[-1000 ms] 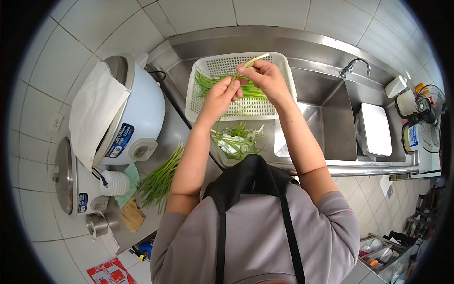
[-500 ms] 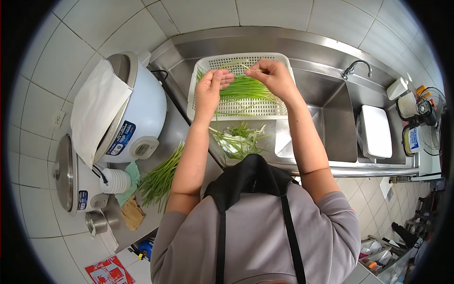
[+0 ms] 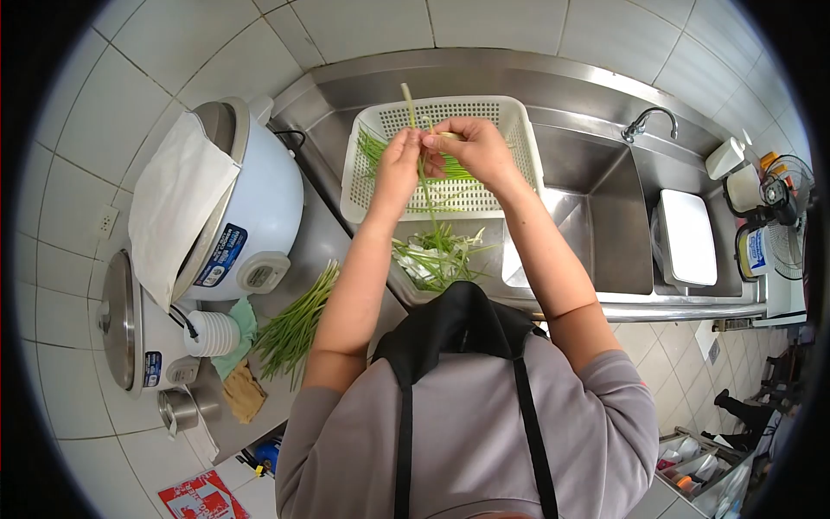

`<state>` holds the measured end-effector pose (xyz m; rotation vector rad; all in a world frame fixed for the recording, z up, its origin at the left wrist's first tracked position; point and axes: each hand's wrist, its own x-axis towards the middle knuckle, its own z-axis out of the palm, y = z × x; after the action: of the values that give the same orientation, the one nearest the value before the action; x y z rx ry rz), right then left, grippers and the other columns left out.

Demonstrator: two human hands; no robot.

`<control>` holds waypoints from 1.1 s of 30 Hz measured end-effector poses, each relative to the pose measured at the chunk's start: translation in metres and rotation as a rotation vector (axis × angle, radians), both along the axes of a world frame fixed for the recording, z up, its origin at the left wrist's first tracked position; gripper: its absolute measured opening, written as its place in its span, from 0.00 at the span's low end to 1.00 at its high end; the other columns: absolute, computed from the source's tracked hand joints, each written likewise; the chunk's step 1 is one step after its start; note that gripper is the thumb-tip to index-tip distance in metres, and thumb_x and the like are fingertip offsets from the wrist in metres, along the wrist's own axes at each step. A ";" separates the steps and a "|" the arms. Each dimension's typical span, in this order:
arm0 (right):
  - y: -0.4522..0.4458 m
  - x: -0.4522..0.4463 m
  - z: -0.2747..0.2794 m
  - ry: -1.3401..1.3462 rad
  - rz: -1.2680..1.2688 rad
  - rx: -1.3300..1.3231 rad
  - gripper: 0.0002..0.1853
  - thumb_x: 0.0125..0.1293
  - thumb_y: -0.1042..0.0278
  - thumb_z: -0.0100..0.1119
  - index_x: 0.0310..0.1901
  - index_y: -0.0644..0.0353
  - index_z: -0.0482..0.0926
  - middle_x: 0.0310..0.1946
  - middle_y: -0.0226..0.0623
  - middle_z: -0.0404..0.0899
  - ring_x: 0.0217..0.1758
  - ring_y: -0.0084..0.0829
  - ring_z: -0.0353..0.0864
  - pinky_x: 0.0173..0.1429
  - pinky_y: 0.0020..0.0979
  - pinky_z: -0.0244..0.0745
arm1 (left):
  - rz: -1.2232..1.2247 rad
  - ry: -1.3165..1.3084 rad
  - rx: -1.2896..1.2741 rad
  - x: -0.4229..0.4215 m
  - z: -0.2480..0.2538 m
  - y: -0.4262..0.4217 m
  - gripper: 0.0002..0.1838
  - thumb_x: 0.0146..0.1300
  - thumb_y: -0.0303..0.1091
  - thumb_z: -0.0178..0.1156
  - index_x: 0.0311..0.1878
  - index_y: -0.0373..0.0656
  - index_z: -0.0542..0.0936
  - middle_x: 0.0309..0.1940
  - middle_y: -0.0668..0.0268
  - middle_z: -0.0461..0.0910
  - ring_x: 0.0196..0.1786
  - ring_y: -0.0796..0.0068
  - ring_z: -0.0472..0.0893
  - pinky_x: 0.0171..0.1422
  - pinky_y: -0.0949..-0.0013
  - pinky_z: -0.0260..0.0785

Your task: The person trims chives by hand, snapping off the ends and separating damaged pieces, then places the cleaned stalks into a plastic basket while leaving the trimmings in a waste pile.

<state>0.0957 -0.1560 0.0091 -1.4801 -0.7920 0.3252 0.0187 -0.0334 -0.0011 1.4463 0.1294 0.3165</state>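
Over the white perforated basket (image 3: 350, 186), my hands meet at a spring onion (image 3: 408, 102). Its pale end points up and its thin green leaves hang below. My left hand (image 3: 399, 164) is closed round the stalk. With thumb and fingers pinched, my right hand (image 3: 475, 151) grips the same stalk beside the left fingertips; a pale strip shows at its fingers. Green stalks (image 3: 456, 168) lie in the basket, partly hidden by my hands. Below, a heap of green and whitish trimmings (image 3: 437, 259) sits in front of the basket.
More spring onions (image 3: 298, 324) lie on the steel counter at left, near a tan cloth (image 3: 243, 391) and stacked white cups (image 3: 212, 333). A large rice cooker (image 3: 259, 199) stands behind them. Right of the basket are a sink basin (image 3: 596, 216), a faucet (image 3: 648, 124) and a white-lidded container (image 3: 687, 238).
My hands, apart before, have come together over the basket. The left, with fingers spread earlier, is now closed on the stalk, which stands upright. The right has moved left and slightly down.
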 end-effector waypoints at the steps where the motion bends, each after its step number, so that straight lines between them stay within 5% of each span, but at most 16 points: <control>1: 0.004 0.001 -0.003 0.012 0.014 0.052 0.09 0.58 0.64 0.62 0.34 0.62 0.81 0.23 0.25 0.78 0.28 0.13 0.70 0.33 0.19 0.64 | -0.007 0.015 -0.053 0.000 -0.001 0.000 0.13 0.70 0.42 0.41 0.41 0.43 0.70 0.23 0.71 0.69 0.23 0.83 0.70 0.27 0.79 0.65; 4: -0.006 0.004 0.014 0.049 0.008 0.102 0.08 0.59 0.66 0.61 0.38 0.59 0.81 0.24 0.24 0.76 0.28 0.15 0.71 0.33 0.19 0.66 | 0.001 0.061 -0.242 0.000 0.000 -0.001 0.12 0.70 0.42 0.43 0.38 0.44 0.69 0.18 0.77 0.56 0.16 0.89 0.53 0.18 0.83 0.47; 6: -0.014 0.005 0.032 0.049 -0.071 0.169 0.07 0.60 0.70 0.59 0.40 0.60 0.81 0.25 0.23 0.75 0.27 0.16 0.70 0.32 0.20 0.66 | -0.122 0.091 -0.234 -0.004 0.004 0.006 0.12 0.70 0.42 0.43 0.36 0.44 0.69 0.17 0.77 0.57 0.15 0.90 0.52 0.17 0.83 0.45; 9: -0.014 0.024 0.036 -0.555 -0.183 0.229 0.08 0.60 0.74 0.57 0.41 0.60 0.80 0.25 0.25 0.74 0.25 0.15 0.67 0.29 0.22 0.64 | -0.213 0.154 -0.194 -0.008 0.012 0.009 0.13 0.69 0.43 0.44 0.36 0.43 0.69 0.16 0.78 0.56 0.14 0.91 0.51 0.16 0.84 0.42; 13: -0.022 0.017 0.068 -1.109 -0.223 -0.188 0.12 0.53 0.74 0.60 0.40 0.51 0.82 0.23 0.29 0.67 0.26 0.28 0.71 0.30 0.26 0.68 | -0.191 0.230 -0.079 -0.008 0.019 0.009 0.15 0.69 0.43 0.44 0.35 0.42 0.71 0.15 0.79 0.55 0.14 0.91 0.50 0.17 0.83 0.42; 16: -0.015 0.022 0.063 -1.292 -0.233 -0.181 0.12 0.49 0.72 0.62 0.38 0.48 0.82 0.23 0.30 0.65 0.29 0.31 0.71 0.31 0.30 0.69 | -0.075 0.204 0.303 -0.007 0.019 0.007 0.17 0.69 0.44 0.44 0.35 0.39 0.73 0.15 0.79 0.61 0.15 0.90 0.55 0.18 0.80 0.48; 19: -0.018 0.027 0.064 -1.292 -0.213 -0.308 0.10 0.47 0.72 0.62 0.35 0.49 0.83 0.24 0.30 0.66 0.31 0.30 0.71 0.33 0.33 0.68 | 0.088 -0.043 0.732 -0.005 0.010 0.006 0.16 0.68 0.42 0.46 0.34 0.40 0.75 0.18 0.72 0.73 0.15 0.77 0.68 0.20 0.72 0.58; 22: -0.021 0.026 0.063 -1.133 -0.199 -0.307 0.08 0.48 0.72 0.62 0.32 0.50 0.84 0.24 0.31 0.65 0.31 0.29 0.71 0.34 0.31 0.68 | 0.321 0.025 1.218 -0.016 0.025 -0.002 0.11 0.65 0.40 0.49 0.34 0.43 0.75 0.25 0.63 0.79 0.23 0.62 0.77 0.26 0.63 0.66; 28: -0.024 0.034 0.062 -0.501 -0.043 -0.326 0.05 0.50 0.67 0.63 0.30 0.56 0.83 0.24 0.30 0.71 0.29 0.27 0.72 0.35 0.28 0.66 | 0.442 -0.173 1.382 -0.022 0.033 -0.007 0.08 0.63 0.37 0.51 0.33 0.45 0.74 0.27 0.60 0.79 0.28 0.58 0.78 0.29 0.61 0.69; 33: -0.031 0.052 0.053 -0.065 -0.060 -0.067 0.09 0.58 0.66 0.60 0.36 0.61 0.80 0.28 0.24 0.75 0.23 0.14 0.59 0.28 0.19 0.55 | 0.410 -0.280 1.333 -0.019 0.030 -0.001 0.08 0.64 0.38 0.51 0.36 0.45 0.75 0.23 0.63 0.77 0.26 0.62 0.77 0.27 0.65 0.66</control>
<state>0.1479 -0.1875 0.0619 -1.5813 -0.7933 0.2614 -0.0001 -0.0347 0.0287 2.6633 -0.0414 1.0673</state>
